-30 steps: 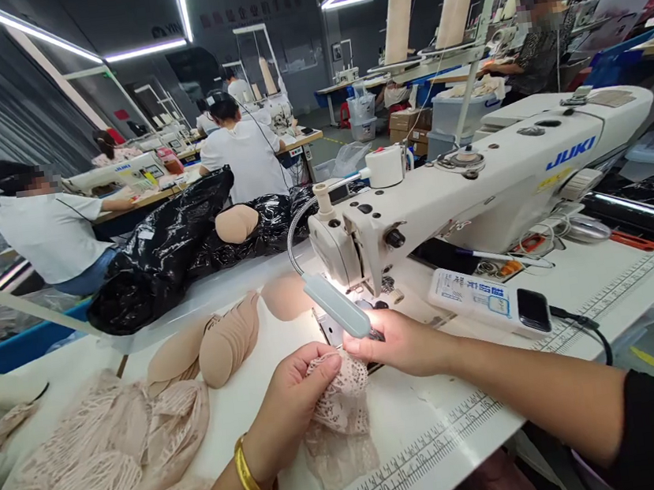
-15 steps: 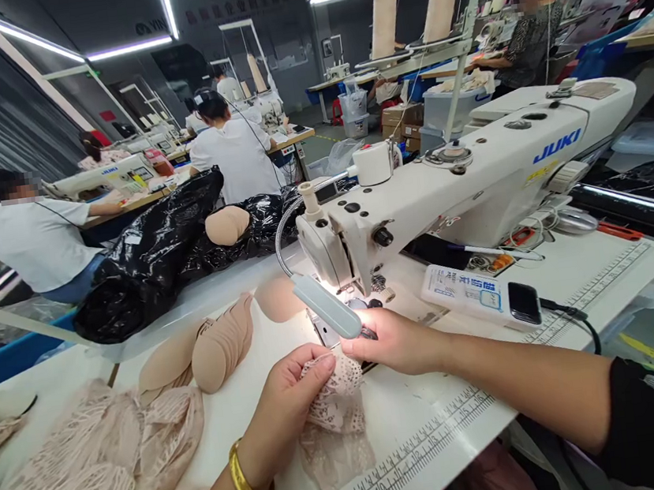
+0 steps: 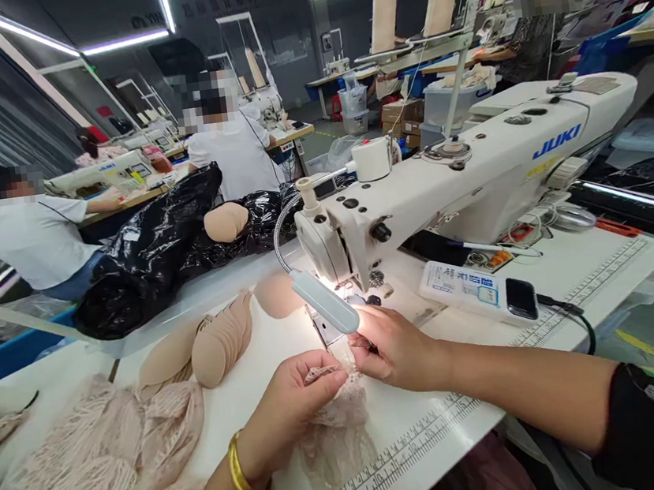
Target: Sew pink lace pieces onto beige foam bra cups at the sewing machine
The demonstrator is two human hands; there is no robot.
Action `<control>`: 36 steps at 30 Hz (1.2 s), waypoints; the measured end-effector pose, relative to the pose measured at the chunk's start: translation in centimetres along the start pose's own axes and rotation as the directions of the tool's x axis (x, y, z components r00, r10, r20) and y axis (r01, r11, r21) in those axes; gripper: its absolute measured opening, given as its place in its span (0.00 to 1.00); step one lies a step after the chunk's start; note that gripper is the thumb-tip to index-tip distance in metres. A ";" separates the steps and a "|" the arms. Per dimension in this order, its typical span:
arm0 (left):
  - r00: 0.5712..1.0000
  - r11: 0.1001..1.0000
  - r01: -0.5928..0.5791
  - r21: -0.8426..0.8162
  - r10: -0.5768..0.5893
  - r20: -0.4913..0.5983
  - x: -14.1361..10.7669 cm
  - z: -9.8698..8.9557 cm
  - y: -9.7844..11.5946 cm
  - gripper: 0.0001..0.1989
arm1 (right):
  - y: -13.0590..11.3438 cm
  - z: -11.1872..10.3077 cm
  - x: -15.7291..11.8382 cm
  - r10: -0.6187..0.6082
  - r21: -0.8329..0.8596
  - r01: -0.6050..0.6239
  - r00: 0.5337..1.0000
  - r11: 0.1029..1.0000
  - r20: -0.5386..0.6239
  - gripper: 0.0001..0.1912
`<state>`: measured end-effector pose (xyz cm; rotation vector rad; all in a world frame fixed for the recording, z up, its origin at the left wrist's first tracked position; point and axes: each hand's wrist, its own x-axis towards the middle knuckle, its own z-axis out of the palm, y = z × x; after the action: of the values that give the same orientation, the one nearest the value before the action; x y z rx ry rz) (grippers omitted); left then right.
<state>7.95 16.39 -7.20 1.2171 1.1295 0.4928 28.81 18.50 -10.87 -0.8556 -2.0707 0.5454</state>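
Note:
My left hand pinches a piece of pale pink lace fabric between thumb and fingers. The lace hangs down over the table by the printed ruler. Close beside it, my right hand is closed, fingertips at the lace's upper edge. Something small and dark shows in its fingers, too hidden to name. Both hands are in front of the needle area of a white sewing machine. A grey lamp head hangs just above my right fingers, lighting the machine bed.
Stacked beige foam cups and a heap of pink lace lie on the left. A black plastic bag is behind them. On the right are a white box, a phone-like device and a cable. Several people work at machines beyond.
My left hand has shifted slightly right with the lace, its fingers more folded over it. My right hand has turned and drawn down a little, fingers bent round the dark thing.

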 end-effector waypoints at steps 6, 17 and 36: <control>0.999 1.000 -0.030 -0.008 0.030 0.009 -0.5 0.1 0.2 0.23 | -2.5 -0.2 -1.3 -0.173 0.182 0.178 0.984 0.967 -0.043 0.10; 0.995 0.994 -0.091 -0.054 0.093 0.026 -1.7 0.1 0.8 0.23 | 0.4 -4.0 -2.2 0.079 -0.290 -0.030 0.984 0.957 0.157 0.09; 0.955 0.848 -0.275 -0.454 0.186 -0.231 -1.0 0.5 0.2 0.16 | -2.8 -0.9 -2.2 0.436 0.647 -0.582 0.809 0.493 0.394 0.24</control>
<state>7.98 15.41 -6.68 0.8787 0.9307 1.0242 29.39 15.08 -9.74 -0.9067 -1.4332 1.7366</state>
